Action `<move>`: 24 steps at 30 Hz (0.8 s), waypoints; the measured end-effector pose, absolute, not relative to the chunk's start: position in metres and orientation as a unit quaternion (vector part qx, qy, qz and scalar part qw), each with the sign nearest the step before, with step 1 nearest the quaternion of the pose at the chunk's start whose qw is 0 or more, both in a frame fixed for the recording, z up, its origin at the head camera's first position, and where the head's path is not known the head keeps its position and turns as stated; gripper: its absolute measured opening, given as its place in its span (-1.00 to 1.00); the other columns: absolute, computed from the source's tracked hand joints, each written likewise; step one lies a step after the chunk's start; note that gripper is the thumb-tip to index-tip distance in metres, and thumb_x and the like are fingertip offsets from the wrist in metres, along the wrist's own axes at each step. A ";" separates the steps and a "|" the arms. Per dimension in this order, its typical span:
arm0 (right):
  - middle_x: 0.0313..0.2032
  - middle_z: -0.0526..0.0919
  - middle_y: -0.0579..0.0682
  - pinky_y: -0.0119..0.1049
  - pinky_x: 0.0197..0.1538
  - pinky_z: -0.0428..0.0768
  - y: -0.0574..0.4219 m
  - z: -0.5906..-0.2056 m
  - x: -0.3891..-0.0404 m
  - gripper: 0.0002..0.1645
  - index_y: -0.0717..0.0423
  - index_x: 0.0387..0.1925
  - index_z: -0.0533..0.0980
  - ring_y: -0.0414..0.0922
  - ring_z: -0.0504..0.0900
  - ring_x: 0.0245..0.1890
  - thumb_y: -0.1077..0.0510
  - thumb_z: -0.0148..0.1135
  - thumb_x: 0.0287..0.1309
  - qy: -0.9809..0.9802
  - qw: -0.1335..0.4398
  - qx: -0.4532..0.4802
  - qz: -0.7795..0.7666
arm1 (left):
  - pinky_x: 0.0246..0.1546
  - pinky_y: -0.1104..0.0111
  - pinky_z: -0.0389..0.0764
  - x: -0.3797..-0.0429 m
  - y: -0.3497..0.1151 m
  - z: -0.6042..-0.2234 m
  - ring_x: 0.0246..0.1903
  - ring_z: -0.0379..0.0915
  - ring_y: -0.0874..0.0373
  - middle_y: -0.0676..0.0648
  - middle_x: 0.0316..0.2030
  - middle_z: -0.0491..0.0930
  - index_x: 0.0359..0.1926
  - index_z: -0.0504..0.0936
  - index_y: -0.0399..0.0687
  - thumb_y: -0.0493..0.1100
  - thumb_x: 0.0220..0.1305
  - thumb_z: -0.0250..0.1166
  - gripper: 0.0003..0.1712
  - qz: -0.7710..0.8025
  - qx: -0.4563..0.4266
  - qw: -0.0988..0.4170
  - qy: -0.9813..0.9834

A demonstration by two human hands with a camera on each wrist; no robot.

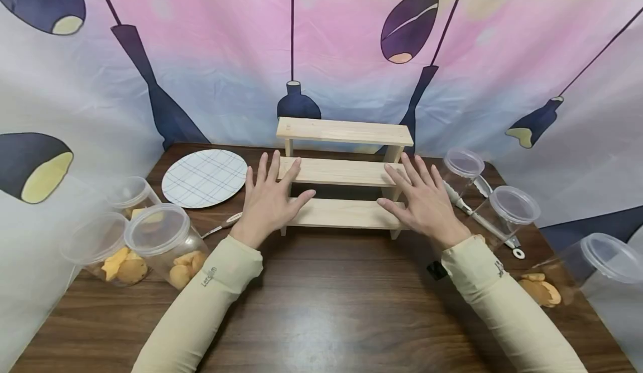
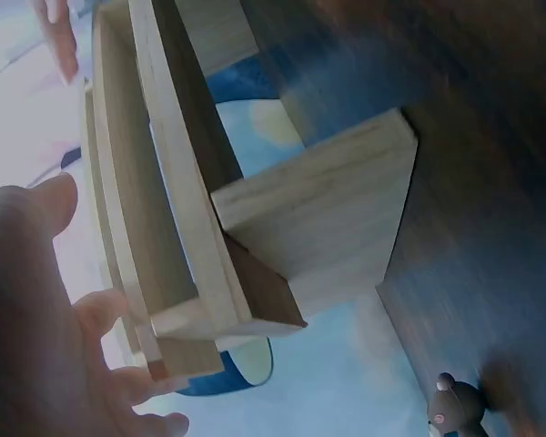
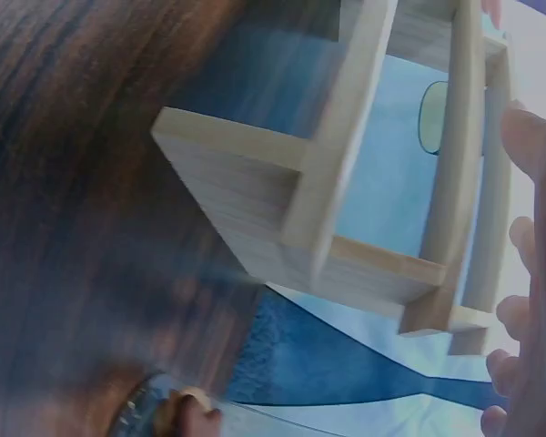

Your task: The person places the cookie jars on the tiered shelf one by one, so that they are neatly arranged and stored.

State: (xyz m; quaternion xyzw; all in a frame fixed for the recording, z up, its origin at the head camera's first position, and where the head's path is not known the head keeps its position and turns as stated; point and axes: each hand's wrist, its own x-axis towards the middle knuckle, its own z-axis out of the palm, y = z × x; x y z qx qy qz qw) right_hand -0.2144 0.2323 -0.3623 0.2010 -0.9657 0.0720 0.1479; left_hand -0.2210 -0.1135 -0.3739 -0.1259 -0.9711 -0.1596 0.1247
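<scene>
A three-tier wooden step shelf (image 1: 346, 214) of pale wood stands upright at the middle back of the table. My left hand (image 1: 273, 194) spreads its fingers over the left ends of the lower and middle boards in the head view. On the opposite side, my right hand (image 1: 422, 202) is spread the same way, its thumb over the right end of the bottom board. Neither hand holds anything. Both wrist views show the shelf's stepped side panels, with the left hand (image 2: 36, 328) and right hand (image 3: 541, 273) beside its boards.
Lidded clear jars with cookies stand at left, one nearest (image 1: 161, 233), beside a checked round plate (image 1: 203, 177) and a slim handled utensil (image 1: 223, 223). At right are more clear jars (image 1: 514, 208) and tongs (image 1: 502, 236). A patterned cloth (image 1: 241, 43) hangs behind the table.
</scene>
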 end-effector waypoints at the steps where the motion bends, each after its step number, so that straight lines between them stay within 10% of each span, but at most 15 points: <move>1: 0.58 -0.16 0.00 0.18 0.52 -0.22 0.232 -0.360 -0.213 -0.04 -0.29 0.56 0.08 0.09 -0.23 0.57 -0.48 0.06 0.25 -0.965 0.150 0.203 0.069 | 0.44 -0.26 -0.33 -0.223 -0.115 -0.374 0.55 -0.57 -0.11 -0.19 0.58 -0.26 0.58 -0.02 0.39 0.62 0.27 -0.18 -0.03 -0.168 -0.122 0.124 -0.970; 24: 0.39 0.22 0.43 0.52 0.14 0.16 0.323 -0.302 -0.144 0.02 -0.14 0.54 0.16 0.53 0.26 0.25 -0.25 0.36 0.13 -0.956 0.247 0.099 0.121 | 0.46 -0.21 -0.22 -0.249 -0.129 -0.389 0.52 -0.16 -0.24 -0.24 0.54 -0.02 0.60 -0.19 -0.07 0.49 0.36 -0.08 0.10 -0.306 -0.103 0.111 -0.940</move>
